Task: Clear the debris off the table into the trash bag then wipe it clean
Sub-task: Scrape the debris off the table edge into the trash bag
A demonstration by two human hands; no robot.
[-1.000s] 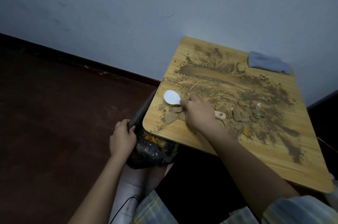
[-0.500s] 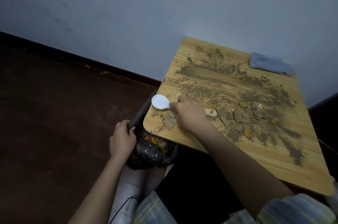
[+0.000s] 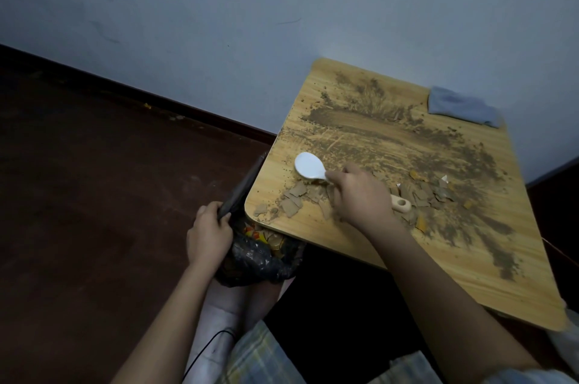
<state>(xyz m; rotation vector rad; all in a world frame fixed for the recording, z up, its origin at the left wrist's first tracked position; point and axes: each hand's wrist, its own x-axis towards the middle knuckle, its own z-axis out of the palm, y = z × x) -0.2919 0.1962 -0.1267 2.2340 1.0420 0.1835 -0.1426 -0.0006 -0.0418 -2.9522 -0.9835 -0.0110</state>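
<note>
A small wooden table (image 3: 360, 246) is smeared with brown dirt (image 3: 391, 139) and strewn with flat tan and orange fragments (image 3: 294, 202) near its front left corner. My right hand (image 3: 360, 195) grips a spatula by its wooden handle, its white blade (image 3: 308, 166) lying on the tabletop just behind the fragments. A black trash bag (image 3: 260, 255) hangs below the table's left corner with coloured scraps inside. My left hand (image 3: 208, 235) grips the bag's rim and holds it against the table edge.
A folded grey cloth (image 3: 460, 106) lies at the table's far right corner. A pale wall stands right behind the table, and dark red-brown floor (image 3: 94, 195) spreads to the left. My legs sit under the bag.
The spatula blade swept left to the table edge with some fragments, then drew back to the right and slightly farther from the edge. My left hand kept hold of the bag.
</note>
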